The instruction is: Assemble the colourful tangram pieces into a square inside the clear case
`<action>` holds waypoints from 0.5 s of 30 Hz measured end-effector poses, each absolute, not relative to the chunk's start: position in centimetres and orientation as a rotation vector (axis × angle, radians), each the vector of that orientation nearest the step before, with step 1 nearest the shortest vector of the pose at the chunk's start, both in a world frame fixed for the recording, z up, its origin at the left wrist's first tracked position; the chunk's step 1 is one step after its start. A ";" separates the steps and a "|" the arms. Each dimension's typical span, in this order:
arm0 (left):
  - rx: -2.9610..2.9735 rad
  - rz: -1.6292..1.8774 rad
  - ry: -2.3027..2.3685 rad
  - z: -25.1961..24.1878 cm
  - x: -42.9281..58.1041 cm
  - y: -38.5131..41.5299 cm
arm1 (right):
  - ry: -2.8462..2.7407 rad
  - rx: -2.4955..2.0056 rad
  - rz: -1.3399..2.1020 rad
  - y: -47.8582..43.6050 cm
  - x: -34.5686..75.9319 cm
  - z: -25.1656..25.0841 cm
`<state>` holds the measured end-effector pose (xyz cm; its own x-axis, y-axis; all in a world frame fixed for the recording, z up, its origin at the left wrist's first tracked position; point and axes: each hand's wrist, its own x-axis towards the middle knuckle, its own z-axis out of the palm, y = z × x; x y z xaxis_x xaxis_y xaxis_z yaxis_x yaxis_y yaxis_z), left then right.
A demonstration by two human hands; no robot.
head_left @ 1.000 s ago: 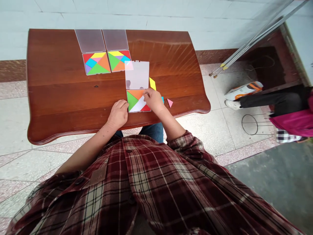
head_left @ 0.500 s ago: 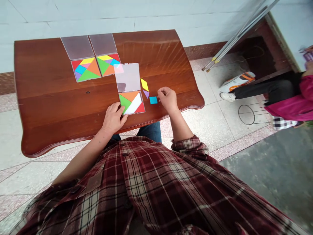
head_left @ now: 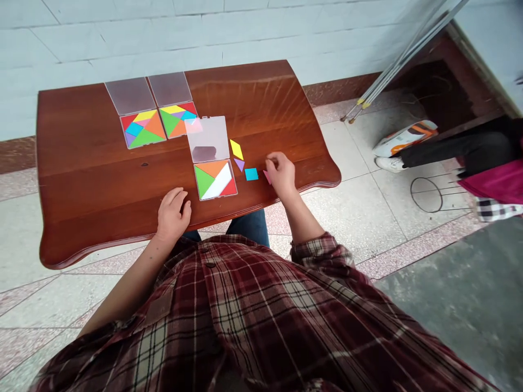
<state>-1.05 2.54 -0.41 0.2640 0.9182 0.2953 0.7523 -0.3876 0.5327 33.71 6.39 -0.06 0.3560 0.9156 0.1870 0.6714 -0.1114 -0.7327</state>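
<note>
My right hand (head_left: 281, 175) sits on the table with its fingers closed on a pink triangle tangram piece (head_left: 266, 176), which is mostly hidden under them. A blue square piece (head_left: 251, 174) lies just left of those fingers, with a small purple triangle (head_left: 239, 164) and a yellow parallelogram (head_left: 236, 149) beyond it. My left hand (head_left: 173, 215) rests near the table's front edge, holding nothing, just left of an open plastic tangram case (head_left: 215, 180). That case holds green, orange and red pieces around a bare white strip. Its clear lid (head_left: 207, 139) lies open behind it.
Two more filled tangram cases (head_left: 143, 129) (head_left: 176, 120) with frosted lids (head_left: 129, 96) stand at the back of the wooden table (head_left: 102, 179). To the right, past the table edge, are metal poles (head_left: 400, 60), a seated person's dark-trousered leg (head_left: 453, 150) and a wire stand (head_left: 426, 194).
My left hand has come off the open case toward the table's front edge. My right hand stays by the blue square, with the pink triangle now showing under its fingers. The view has shifted slightly.
</note>
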 end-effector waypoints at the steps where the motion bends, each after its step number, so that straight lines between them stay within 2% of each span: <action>1: 2.233 0.847 1.562 -0.4 -1.3 2.2 | -1.498 -1.868 0.437 7.8 33.1 0.5; 8: 2.281 0.824 1.607 -0.5 -1.4 1.7 | -1.895 -2.017 0.608 16.4 29.3 1.7; 15: 2.267 0.787 1.574 -0.2 -1.1 1.7 | -1.853 -1.997 0.657 17.5 30.1 0.6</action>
